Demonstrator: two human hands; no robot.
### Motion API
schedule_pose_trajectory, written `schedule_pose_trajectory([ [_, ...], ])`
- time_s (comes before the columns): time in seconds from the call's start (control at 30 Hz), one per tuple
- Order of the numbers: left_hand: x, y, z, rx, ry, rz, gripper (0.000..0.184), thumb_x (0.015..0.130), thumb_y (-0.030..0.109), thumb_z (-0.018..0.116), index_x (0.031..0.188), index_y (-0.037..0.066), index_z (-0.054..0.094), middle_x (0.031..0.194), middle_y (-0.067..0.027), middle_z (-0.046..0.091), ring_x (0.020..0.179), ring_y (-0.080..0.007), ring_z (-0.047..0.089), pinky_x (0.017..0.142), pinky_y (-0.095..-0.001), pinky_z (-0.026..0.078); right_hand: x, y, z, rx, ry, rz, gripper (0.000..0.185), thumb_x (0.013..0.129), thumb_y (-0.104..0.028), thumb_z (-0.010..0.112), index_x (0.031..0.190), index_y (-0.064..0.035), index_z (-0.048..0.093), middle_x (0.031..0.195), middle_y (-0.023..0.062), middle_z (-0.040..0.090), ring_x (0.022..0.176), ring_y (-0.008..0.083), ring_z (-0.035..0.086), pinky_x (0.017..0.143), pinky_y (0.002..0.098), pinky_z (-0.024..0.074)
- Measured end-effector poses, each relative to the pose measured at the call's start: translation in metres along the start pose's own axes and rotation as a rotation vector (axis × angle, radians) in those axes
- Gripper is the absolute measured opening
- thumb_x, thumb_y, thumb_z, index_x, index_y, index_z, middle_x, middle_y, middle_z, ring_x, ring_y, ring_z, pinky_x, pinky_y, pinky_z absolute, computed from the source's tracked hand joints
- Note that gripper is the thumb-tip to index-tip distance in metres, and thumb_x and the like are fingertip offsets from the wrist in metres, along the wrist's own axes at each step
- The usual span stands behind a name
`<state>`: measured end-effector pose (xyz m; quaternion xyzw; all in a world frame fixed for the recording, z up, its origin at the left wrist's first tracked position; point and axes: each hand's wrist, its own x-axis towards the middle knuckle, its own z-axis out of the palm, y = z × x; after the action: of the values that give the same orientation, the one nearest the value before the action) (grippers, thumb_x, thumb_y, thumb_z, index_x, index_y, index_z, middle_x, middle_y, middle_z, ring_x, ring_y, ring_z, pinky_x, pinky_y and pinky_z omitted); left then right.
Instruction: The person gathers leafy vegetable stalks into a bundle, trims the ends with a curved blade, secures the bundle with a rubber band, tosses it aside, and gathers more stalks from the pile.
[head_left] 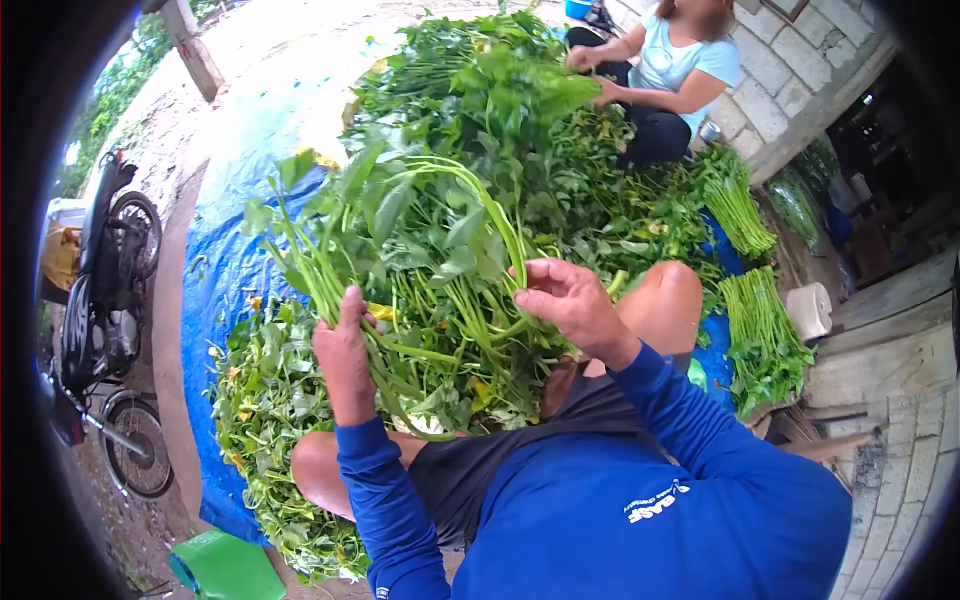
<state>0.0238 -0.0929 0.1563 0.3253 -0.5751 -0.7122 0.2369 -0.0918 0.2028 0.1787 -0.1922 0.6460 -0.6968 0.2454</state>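
My left hand [345, 355] is closed around a bunch of long leafy green stems [315, 270], with leaves fanning out above the thumb. Thumb and fingers of my right hand [570, 305] pinch a few thin green stems [495, 215], which arch up and over toward the left. A large heap of leafy greens [470, 110] lies in front of both hands and between my knees. Some yellowed leaves [380, 312] show in it. Whether the stems in my two hands are joined is hidden by the foliage.
A blue tarp [215, 390] lies beneath the heap. Neat stem bundles [750, 310] are at the right, near a white roll [808, 310]. Another person [680, 65] sits across, hands in the greens. A motorcycle [110, 330] stands left; a green plastic object [225, 567] lies lower left.
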Motion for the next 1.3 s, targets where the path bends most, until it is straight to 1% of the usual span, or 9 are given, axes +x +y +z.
schedule_pose_trajectory([
  [0.23, -0.01, -0.02, 0.005, 0.206, 0.082, 0.023, 0.027, 0.101, 0.03, 0.08, 0.098, 0.006, 0.07, 0.074, 0.0008, 0.064, 0.06, -0.008, 0.057, 0.054, -0.0252, 0.044, 0.023, 0.014, 0.024, -0.456, 0.239, -0.337, 0.032, 0.089, -0.003, 0.08, 0.12, 0.0025, 0.074, 0.102, 0.0106, 0.076, 0.088, 0.0165, 0.072, 0.078, 0.0313, 0.0593],
  [0.37, -0.013, -0.03, 0.016, 0.127, -0.013, 0.024, 0.027, 0.101, 0.032, 0.08, 0.1, 0.006, 0.072, 0.081, 0.0016, 0.066, 0.065, -0.0063, 0.057, 0.057, -0.025, 0.044, 0.034, 0.013, 0.043, -0.604, 0.222, -0.434, 0.023, 0.091, -0.005, 0.081, 0.111, 0.0051, 0.076, 0.097, 0.0092, 0.075, 0.087, 0.0135, 0.07, 0.077, 0.0285, 0.0576],
  [0.47, -0.033, -0.014, 0.039, -0.116, -0.151, -0.097, 0.029, 0.101, 0.032, 0.08, 0.109, 0.004, 0.074, 0.092, -0.0015, 0.072, 0.073, -0.0081, 0.065, 0.063, -0.0253, 0.052, 0.025, 0.008, 0.077, -0.339, -0.069, -0.122, 0.02, 0.09, -0.009, 0.08, 0.105, 0.0042, 0.078, 0.089, 0.0138, 0.075, 0.078, 0.0237, 0.07, 0.073, 0.0326, 0.0561],
  [0.73, -0.026, -0.026, 0.024, -0.229, -0.331, -0.16, 0.027, 0.102, 0.026, 0.079, 0.113, 0.002, 0.074, 0.099, -0.0047, 0.077, 0.083, -0.0113, 0.071, 0.075, -0.028, 0.058, 0.021, 0.011, 0.083, -0.494, -0.177, -0.343, 0.018, 0.095, -0.015, 0.075, 0.09, 0.0019, 0.07, 0.076, 0.0149, 0.061, 0.07, 0.0266, 0.063, 0.067, 0.0394, 0.0487],
  [0.9, -0.027, -0.02, 0.022, -0.276, -0.429, -0.165, 0.028, 0.103, 0.03, 0.076, 0.111, 0.003, 0.073, 0.092, -0.0064, 0.075, 0.079, -0.0136, 0.07, 0.072, -0.0285, 0.059, 0.019, -0.028, 0.068, -0.323, -0.149, -0.16, 0.026, 0.101, -0.012, 0.073, 0.121, 0.0042, 0.074, 0.102, 0.0082, 0.076, 0.096, 0.0129, 0.071, 0.085, 0.0307, 0.0584],
  [1.03, -0.023, -0.025, 0.019, -0.268, -0.427, -0.149, 0.027, 0.103, 0.03, 0.077, 0.112, 0.004, 0.072, 0.093, -0.0059, 0.074, 0.082, -0.0146, 0.07, 0.074, -0.029, 0.058, 0.024, -0.049, 0.057, -0.331, -0.103, -0.24, 0.024, 0.1, -0.013, 0.072, 0.116, 0.0042, 0.076, 0.095, 0.0081, 0.077, 0.082, 0.0126, 0.071, 0.076, 0.0309, 0.0586],
  [1.13, -0.025, -0.027, 0.022, -0.268, -0.44, -0.15, 0.027, 0.102, 0.027, 0.078, 0.115, 0.004, 0.072, 0.095, -0.0054, 0.073, 0.084, -0.0146, 0.07, 0.076, -0.0297, 0.059, 0.034, -0.059, 0.062, -0.607, -0.094, -0.202, 0.022, 0.094, -0.017, 0.07, 0.093, 0.0035, 0.076, 0.08, 0.0159, 0.074, 0.079, 0.0259, 0.077, 0.072, 0.0367, 0.0582],
  [1.27, -0.026, -0.032, 0.033, -0.229, -0.474, -0.136, 0.028, 0.102, 0.025, 0.078, 0.119, 0.003, 0.073, 0.098, -0.0032, 0.074, 0.083, -0.0126, 0.069, 0.075, -0.0275, 0.058, 0.059, -0.022, 0.077, -0.212, -0.057, 0.066, 0.027, 0.09, -0.024, 0.072, 0.085, 0.0028, 0.075, 0.074, 0.0162, 0.072, 0.07, 0.0225, 0.073, 0.068, 0.0399, 0.0563],
  [1.3, -0.026, -0.033, 0.035, -0.209, -0.438, -0.132, 0.028, 0.102, 0.024, 0.078, 0.12, 0.003, 0.073, 0.099, -0.0027, 0.074, 0.083, -0.0121, 0.069, 0.075, -0.0271, 0.058, 0.061, -0.017, 0.073, -0.388, -0.024, 0.012, 0.027, 0.097, -0.021, 0.074, 0.1, 0.0055, 0.075, 0.086, 0.0108, 0.076, 0.077, 0.0139, 0.071, 0.07, 0.0332, 0.0569],
])
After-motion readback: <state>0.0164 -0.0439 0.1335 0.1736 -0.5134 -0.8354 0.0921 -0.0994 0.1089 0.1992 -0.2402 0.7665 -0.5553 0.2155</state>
